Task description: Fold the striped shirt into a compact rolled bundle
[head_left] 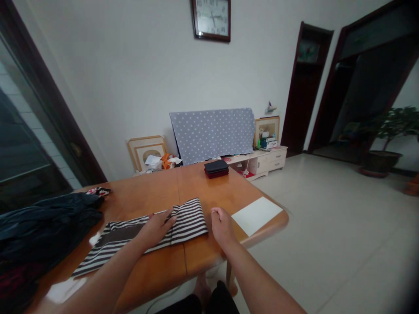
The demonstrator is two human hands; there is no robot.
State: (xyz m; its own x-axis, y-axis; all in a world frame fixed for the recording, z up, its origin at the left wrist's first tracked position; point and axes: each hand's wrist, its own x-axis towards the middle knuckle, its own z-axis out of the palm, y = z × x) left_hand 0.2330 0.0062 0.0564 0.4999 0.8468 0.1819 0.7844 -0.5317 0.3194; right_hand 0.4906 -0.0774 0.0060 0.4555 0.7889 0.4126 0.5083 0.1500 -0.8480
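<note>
A black-and-white striped cloth [190, 220] lies flat on the wooden table [140, 196], its right end folded over. My left hand [157, 229] rests on the cloth beside the folded part, with its fingers apart. Just right of the folded edge, my right hand [222, 224] is closed with the fingers curled in; whether anything is inside cannot be seen. It is apart from the cloth. To its right lies a white sheet [257, 215] near the table corner.
Dark clothes [46, 222] are heaped at the table's left, with a small patterned cloth [98, 191] behind. A stack of dark folded items [216, 168] sits at the far edge. Beyond stand a covered screen [214, 135] and a low white cabinet [271, 160].
</note>
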